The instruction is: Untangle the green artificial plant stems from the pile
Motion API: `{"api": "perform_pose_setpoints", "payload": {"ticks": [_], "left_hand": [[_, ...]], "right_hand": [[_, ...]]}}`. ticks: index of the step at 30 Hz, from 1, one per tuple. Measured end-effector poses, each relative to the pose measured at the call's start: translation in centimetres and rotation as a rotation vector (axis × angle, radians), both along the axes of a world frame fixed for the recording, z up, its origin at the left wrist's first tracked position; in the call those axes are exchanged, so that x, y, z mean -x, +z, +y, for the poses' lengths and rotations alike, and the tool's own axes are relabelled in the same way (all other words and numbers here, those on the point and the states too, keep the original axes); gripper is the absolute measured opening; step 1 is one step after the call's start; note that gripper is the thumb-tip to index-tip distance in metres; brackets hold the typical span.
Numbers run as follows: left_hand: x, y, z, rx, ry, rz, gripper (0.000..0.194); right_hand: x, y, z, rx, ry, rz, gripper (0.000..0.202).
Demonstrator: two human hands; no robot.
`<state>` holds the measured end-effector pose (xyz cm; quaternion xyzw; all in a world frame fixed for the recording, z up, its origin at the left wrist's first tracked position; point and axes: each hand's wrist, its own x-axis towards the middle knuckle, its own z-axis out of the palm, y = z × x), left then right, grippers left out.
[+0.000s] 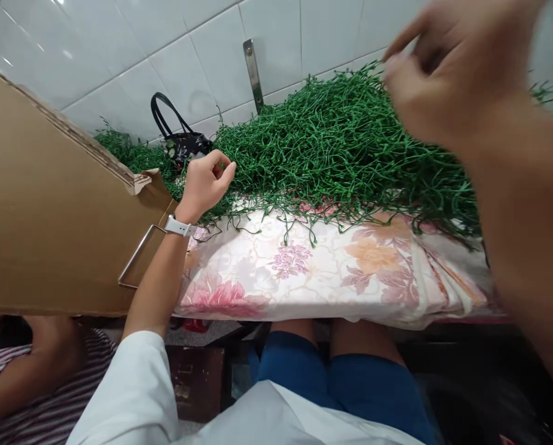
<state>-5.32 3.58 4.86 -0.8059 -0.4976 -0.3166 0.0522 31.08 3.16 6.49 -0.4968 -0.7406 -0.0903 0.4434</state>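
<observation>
A long heap of thin green stems (pixel 332 142), tangled and with small knobs at some tips, lies along the wall on a floral cloth (pixel 313 272). My left hand (pixel 209 179), with a white watch (pixel 180 226) on its wrist, is at the near left edge of the heap. Its fingers are curled in towards the thumb, and whatever they hold is hidden. My right hand (pixel 452 80) is raised in front of the heap's right part, smeared by motion. Thumb and forefinger come together at the stems' top edge; what lies between them cannot be made out.
A large cardboard sheet (pixel 49 198) stands at the left, with a metal wire handle (pixel 137 256) by its edge. Behind the left hand is a black handbag (pixel 188 145). A metal bracket (pixel 253 74) is on the tiled wall. Another person's arm (pixel 39 371) shows at lower left.
</observation>
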Motion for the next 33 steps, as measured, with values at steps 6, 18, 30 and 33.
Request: {"api": "perform_pose_setpoints", "payload": {"ticks": [6,18,30,33], "left_hand": [[2.6,1.8,0.0,0.481,0.244,0.617,0.028],[5.7,-0.2,4.7,-0.051,-0.107,-0.371,0.035],[0.3,-0.7,1.4,-0.003,-0.535,-0.813,0.039],[-2.0,-1.4,-0.6,0.187,-0.555,-0.719,0.042]], "right_hand": [[11.3,-3.2,-5.0,0.252,0.337,-0.831,0.029],[14.5,-7.8,-6.7,0.435,0.625,-0.909,0.03],[14.1,-9.5,-5.2,0.4,0.589,0.082,0.037],[13.8,-9.8,-4.5,0.366,0.594,0.353,0.059]]}}
